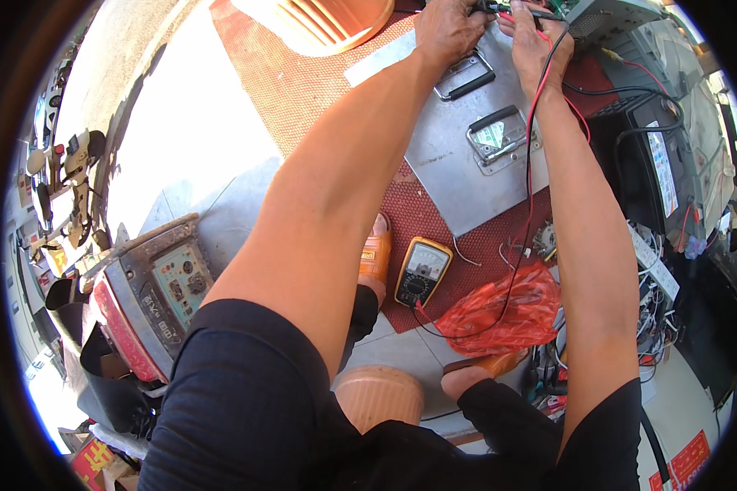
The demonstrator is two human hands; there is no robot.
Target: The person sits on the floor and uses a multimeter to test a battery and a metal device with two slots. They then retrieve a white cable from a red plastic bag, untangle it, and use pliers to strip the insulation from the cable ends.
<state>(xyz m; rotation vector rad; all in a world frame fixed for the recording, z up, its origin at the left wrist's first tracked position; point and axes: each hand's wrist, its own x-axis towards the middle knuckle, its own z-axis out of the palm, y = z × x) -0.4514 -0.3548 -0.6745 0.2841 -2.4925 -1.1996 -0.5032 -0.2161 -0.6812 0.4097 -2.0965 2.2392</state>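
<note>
Probes [549, 15]: likely light, stiff; grip mid-length.
Left hand [449, 33]: finger state unclear.
Right hand [535, 45]: around probes, near plate's [450, 164] far edge.

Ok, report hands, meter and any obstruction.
Left hand and right hand together at test leads. Yellow-cased analog multimeter on red mat. Possible snag: black lead across red plastic bag.

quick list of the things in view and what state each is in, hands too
Multimeter: face up, reading too small to tell
Test leads: loosely curved, plugged-in end at the multimeter
Right hand: fingers closed on the test leads
Left hand: fingers bent, grip unclear
Metal panel: handles facing up
Red plastic bag: crumpled
Sandals: worn
</note>
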